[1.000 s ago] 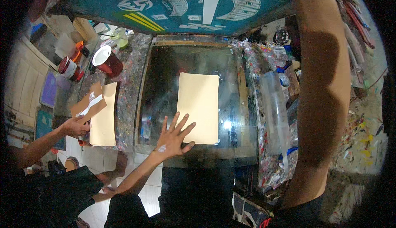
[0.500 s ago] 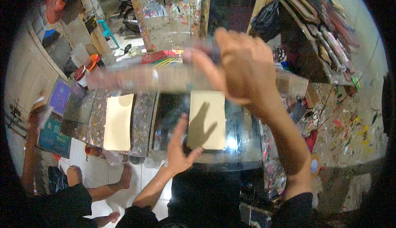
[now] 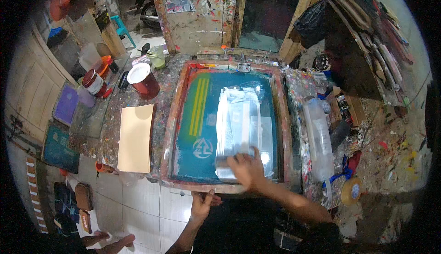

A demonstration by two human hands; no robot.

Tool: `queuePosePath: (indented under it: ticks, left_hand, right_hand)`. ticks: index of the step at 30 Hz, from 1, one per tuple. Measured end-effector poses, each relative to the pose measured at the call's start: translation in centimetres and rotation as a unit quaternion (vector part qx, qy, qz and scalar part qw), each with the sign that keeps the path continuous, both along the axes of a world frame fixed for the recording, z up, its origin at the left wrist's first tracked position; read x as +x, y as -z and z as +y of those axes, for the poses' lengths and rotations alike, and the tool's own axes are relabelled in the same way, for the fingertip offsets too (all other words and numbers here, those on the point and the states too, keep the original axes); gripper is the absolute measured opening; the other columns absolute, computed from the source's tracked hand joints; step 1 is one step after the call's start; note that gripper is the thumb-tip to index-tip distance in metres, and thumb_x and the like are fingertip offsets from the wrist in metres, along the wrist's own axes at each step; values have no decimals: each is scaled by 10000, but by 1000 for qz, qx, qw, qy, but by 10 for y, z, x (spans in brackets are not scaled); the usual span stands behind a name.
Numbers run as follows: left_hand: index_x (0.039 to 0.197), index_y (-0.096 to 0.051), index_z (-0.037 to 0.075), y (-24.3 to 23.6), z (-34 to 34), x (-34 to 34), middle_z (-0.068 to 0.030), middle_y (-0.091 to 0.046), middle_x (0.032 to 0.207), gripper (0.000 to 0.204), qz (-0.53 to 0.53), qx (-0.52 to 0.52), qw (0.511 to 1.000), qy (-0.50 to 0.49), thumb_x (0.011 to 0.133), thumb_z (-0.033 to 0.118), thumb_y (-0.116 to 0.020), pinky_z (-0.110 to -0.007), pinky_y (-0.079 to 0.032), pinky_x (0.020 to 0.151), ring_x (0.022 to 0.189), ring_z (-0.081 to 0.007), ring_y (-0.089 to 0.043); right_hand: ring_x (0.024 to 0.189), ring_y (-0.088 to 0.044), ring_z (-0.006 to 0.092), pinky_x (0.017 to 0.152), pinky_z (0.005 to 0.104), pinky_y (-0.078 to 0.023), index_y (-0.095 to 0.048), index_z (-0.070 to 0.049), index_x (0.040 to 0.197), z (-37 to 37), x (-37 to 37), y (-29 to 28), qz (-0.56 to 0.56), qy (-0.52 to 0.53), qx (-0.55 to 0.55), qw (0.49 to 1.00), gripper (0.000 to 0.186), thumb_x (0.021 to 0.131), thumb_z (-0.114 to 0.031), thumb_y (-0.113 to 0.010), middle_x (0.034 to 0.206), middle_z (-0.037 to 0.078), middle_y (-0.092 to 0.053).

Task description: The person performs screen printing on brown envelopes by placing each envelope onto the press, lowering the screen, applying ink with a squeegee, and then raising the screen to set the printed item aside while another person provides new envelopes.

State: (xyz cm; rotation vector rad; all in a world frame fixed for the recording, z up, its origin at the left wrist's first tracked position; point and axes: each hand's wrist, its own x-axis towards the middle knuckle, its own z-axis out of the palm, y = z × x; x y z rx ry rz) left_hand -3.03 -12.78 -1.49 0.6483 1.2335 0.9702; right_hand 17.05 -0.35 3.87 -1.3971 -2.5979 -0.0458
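Observation:
A wooden-framed printing screen (image 3: 190, 160) lies flat on the bench in front of me, its mesh teal with yellow stripes and a round emblem. White ink (image 3: 236, 116) covers a tall patch right of the mesh's middle. At the lower end of that ink, my right hand (image 3: 248, 169) is closed on a squeegee (image 3: 223, 163), blurred and partly hidden by the fingers. My left hand (image 3: 202, 206) grips the frame's near edge, thumb on top and fingers beneath. A stack of cream sheets (image 3: 135, 139) lies left of the frame.
A dark red tub with a white rim (image 3: 143, 81) and a pale green cup (image 3: 157, 57) stand behind the sheets. To the right are a clear plastic bottle (image 3: 318, 139) and a tape roll (image 3: 351, 191). Another person's feet (image 3: 121, 243) show at lower left.
The raised screen has come down flat over the cream sheet below it. My right hand has left the frame and holds the squeegee; my left has moved from above the sheet to the near edge.

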Motion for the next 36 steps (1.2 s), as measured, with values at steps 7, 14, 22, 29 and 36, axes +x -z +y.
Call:
queuePosePath:
  ticks: [7, 14, 22, 29, 36]
  left_hand:
    - [1295, -231, 5, -15, 2, -5, -213, -655, 940, 460, 11, -44, 999, 9, 1011, 176, -549, -369, -607, 693, 787, -278, -704]
    - [1246, -321, -57, -5, 2, -6, -247, -654, 964, 385, -21, -96, 995, 33, 1014, 156, -543, -376, -617, 725, 839, -296, -712]
    - [1203, -489, -110, -29, 6, -7, -211, -674, 937, 333, 9, -81, 996, 27, 1023, 168, -528, -349, -618, 715, 848, -265, -717]
    - [1245, -439, -75, -23, 9, -10, -207, -633, 1058, 331, -16, -86, 996, 36, 1022, 152, -531, -363, -618, 736, 858, -252, -704]
    - [1294, -358, -45, -33, 16, -9, -201, -617, 1112, 373, -2, -98, 995, 23, 1022, 145, -529, -363, -608, 789, 913, -258, -697]
  right_hand:
    - [728, -697, 310, 944, 563, -417, -601, -123, 1009, 195, 28, 19, 41, 51, 153, 986, 207, 859, -254, -656, 749, 91, -677]
    - [885, -693, 308, 790, 545, -485, -615, -131, 1106, 241, 32, -23, -36, -14, -19, 999, 343, 832, -317, -706, 908, 146, -698]
    - [958, -696, 324, 1011, 689, -332, -590, -138, 1157, 166, 12, -7, -1, -110, -101, 989, 288, 880, -217, -603, 953, 145, -706]
    - [962, -714, 261, 1047, 604, -361, -450, -200, 1291, 105, 28, -35, -135, -189, -269, 935, 457, 879, -241, -643, 1014, 131, -706]
    - [801, -685, 348, 807, 538, -466, -586, -67, 1081, 235, 43, -31, -15, 26, -4, 1000, 286, 898, -279, -643, 818, 144, -692]
